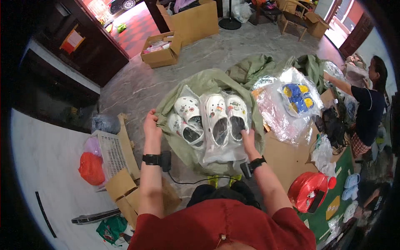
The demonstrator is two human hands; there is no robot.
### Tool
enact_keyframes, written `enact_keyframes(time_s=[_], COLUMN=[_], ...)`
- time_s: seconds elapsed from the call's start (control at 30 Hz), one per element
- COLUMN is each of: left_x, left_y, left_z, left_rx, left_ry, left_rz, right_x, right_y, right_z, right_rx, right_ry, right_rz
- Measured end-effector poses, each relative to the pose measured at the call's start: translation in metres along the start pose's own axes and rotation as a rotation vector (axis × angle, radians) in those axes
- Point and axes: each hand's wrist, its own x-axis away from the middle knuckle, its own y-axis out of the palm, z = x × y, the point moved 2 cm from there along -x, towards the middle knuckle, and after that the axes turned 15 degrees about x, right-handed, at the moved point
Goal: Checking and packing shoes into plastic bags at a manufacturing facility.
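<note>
In front of me a green woven sack (208, 76) lies open, its mouth spread wide. My left hand (151, 121) is closed on the sack's left edge. Inside sits a clear plastic bag (214, 157) with a pair of white clogs (217, 109) decorated with small colourful charms. At that bag's right side, my right hand (249, 143) grips the plastic near the right clog's heel; its fingers partly hide. Left of this pair, another bagged pair of white clogs (188, 107) rests in the sack, one shoe above the other.
Bagged blue-and-yellow clogs (298, 98) lie on clear plastic to the right. Beyond them a person (366, 104) reaches toward other bags. A red tape roll (306, 191) sits on a green mat at the lower right. Cardboard boxes (163, 53) stand ahead; a white crate (112, 152) is left.
</note>
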Motion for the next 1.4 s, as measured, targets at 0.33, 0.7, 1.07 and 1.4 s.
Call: enact_keyframes(time_s=[0.33,0.7,1.07,1.4], left_x=[0.065,0.098,0.048,0.034], left_y=[0.014,0.037,0.076,0.059], left_z=[-0.102,-0.203,-0.272,-0.275], left_rx=[-1.191,-1.67,-1.981,-2.007], left_ry=[0.211,0.263,0.369,0.342], left_rz=[-0.411,-0.531,-0.289,-0.499], right_x=[0.016,-0.124,-0.047,0.218], right_y=[-0.012,-0.06,-0.073,-0.147], right_z=[-0.11,-0.116,-0.068,0.052], right_rx=[1.356,1.392,0.599,0.514], right_ry=[-0.032,-0.462,-0.594,-0.036], right_rz=[0.015,0.345,0.32,0.705])
